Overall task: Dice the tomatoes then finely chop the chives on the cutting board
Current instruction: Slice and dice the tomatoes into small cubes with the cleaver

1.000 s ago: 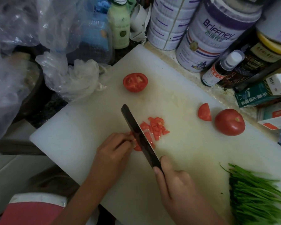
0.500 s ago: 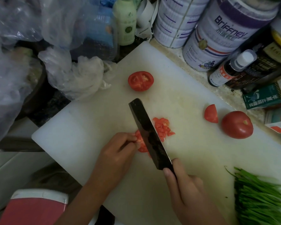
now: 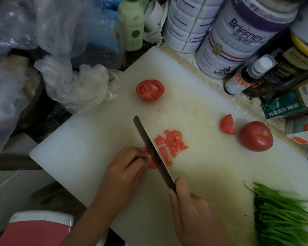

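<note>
Your left hand (image 3: 124, 167) has its fingertips curled together, pinning a red tomato piece (image 3: 152, 165) near the middle of the white cutting board (image 3: 82, 148), tight against the knife (image 3: 153, 153). Your right hand (image 3: 190, 206) is wrapped round the handle. Right of the blade lie small wet dice (image 3: 172, 142). At the far side is a cut half (image 3: 149, 90), face up. To the right are a wedge (image 3: 228, 124) and a whole tomato (image 3: 255, 136). Uncut chives (image 3: 281, 215) lie near right.

You can read "Briffney" in purple letters on the big white tin (image 3: 238, 41) at the back, with small Chinese characters beneath it. The green box (image 3: 288, 105) on your right reads "半夏止咳糖浆". The other labels are too blurred to read.
</note>
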A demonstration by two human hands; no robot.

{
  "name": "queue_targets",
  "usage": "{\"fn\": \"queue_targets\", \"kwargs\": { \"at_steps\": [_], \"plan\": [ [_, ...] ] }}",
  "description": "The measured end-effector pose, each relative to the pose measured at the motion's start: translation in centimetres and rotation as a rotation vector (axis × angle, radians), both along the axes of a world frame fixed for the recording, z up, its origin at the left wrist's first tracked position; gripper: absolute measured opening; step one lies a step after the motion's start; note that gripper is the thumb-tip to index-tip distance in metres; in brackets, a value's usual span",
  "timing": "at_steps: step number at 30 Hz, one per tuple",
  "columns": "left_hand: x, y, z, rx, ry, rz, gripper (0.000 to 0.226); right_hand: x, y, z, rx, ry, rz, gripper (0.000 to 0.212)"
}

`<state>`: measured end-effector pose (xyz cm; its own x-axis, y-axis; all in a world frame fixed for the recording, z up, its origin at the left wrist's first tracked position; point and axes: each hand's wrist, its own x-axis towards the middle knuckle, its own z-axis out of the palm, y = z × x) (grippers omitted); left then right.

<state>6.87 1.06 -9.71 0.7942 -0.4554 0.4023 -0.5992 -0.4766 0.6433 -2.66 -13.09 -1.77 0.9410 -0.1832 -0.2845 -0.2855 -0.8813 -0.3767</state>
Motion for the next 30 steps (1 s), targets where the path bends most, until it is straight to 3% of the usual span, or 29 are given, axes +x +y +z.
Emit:
{"fn": "queue_targets", "kwargs": {
  "at_steps": [6,10,14,20,25,30],
  "plan": [
    [0.1,0.0,0.1,0.031,-0.003,-0.006,0.018,0.8,1.4,0.2,-0.185,0.152,-0.013,0.034],
    [0.1,0.0,0.3,0.017,0.013,-0.017,0.02,2.2,1.8,-0.3,-0.234,0.046,0.056,0.02],
    [0.1,0.0,0.4,0.003,0.041,-0.002,0.022,3.2,1.7,-0.9,-0.143,-0.06,0.097,0.023],
    [0.1,-0.1,0.2,0.015,0.022,0.009,0.012,-0.2,0.7,-0.4,0.001,0.108,0.004,0.028],
    [0.1,-0.2,0.2,0.012,-0.006,0.021,0.019,2.5,0.1,-1.5,0.117,-0.142,0.019,0.044],
    [0.1,-0.2,0.1,-0.004,-0.002,0.01,0.016,0.7,0.1,-1.3,0.124,-0.122,0.048,0.037]
  ]
}}
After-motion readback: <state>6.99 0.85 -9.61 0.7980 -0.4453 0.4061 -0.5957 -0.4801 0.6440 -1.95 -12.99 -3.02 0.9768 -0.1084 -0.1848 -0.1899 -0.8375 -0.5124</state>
